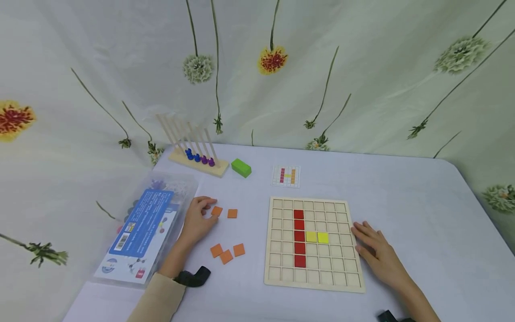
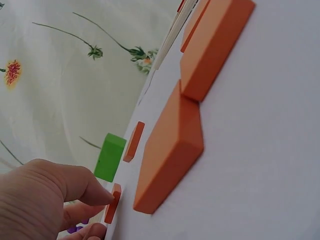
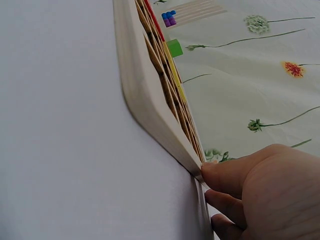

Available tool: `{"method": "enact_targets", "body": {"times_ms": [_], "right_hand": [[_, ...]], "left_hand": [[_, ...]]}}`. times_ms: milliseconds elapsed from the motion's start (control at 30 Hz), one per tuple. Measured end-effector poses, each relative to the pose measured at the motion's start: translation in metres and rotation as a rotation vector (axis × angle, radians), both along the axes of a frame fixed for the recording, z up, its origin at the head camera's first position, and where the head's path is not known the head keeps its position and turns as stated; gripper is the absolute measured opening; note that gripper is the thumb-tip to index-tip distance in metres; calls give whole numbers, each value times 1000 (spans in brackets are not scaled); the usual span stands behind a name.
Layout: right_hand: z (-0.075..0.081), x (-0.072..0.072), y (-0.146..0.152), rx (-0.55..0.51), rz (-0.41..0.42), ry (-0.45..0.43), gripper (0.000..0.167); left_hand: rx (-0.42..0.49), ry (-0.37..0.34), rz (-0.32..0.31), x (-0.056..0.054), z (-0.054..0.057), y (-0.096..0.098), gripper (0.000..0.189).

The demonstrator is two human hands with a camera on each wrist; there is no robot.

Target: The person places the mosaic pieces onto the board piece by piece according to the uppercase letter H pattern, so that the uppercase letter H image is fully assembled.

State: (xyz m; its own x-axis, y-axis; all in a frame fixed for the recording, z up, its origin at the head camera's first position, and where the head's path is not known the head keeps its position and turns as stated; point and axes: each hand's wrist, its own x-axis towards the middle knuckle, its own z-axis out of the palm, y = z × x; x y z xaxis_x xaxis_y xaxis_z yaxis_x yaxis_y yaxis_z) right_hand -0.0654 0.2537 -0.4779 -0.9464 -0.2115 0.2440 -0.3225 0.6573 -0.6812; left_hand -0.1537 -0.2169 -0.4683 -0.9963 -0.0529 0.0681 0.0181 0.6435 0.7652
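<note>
My left hand (image 1: 199, 219) reaches over the table at the left, thumb and forefinger at opposite sides of a square orange tile (image 1: 217, 211). In the left wrist view the thumb tip overlaps that orange tile (image 2: 114, 204). A second orange tile (image 1: 232, 213) lies just right of it, and a loose group of orange tiles (image 1: 226, 256) lies nearer me. My right hand (image 1: 376, 252) rests with relaxed fingers at the right edge of a wooden grid board (image 1: 277, 278); its thumb touches the rim in the right wrist view. A column of red tiles (image 1: 299, 236) and two yellow tiles (image 1: 317, 237) sit in the board.
Behind the board lies a small pattern card (image 1: 286, 176). A green block (image 1: 241, 168) stands beside a wooden peg rack (image 1: 219, 170) with blue and purple beads. At the left is a clear plastic box (image 1: 141, 237) with a blue label. A flowered cloth hangs behind.
</note>
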Motion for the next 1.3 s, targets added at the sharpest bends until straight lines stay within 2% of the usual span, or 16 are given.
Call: {"method": "enact_targets", "body": {"times_ms": [567,800,1100,1300], "right_hand": [[-1,2,1,4,-3,0,45],[0,2,1,1,-2,-3,45],[0,0,1,0,-3,3,45],[0,0,0,1,-2,1,44]], "left_hand": [[-7,44,-13,1,-5,1,29],[0,55,11,0,-8,2,29],[-22,155,45,0,-8,2,26],[29,151,81,1,-7,3,26]]}}
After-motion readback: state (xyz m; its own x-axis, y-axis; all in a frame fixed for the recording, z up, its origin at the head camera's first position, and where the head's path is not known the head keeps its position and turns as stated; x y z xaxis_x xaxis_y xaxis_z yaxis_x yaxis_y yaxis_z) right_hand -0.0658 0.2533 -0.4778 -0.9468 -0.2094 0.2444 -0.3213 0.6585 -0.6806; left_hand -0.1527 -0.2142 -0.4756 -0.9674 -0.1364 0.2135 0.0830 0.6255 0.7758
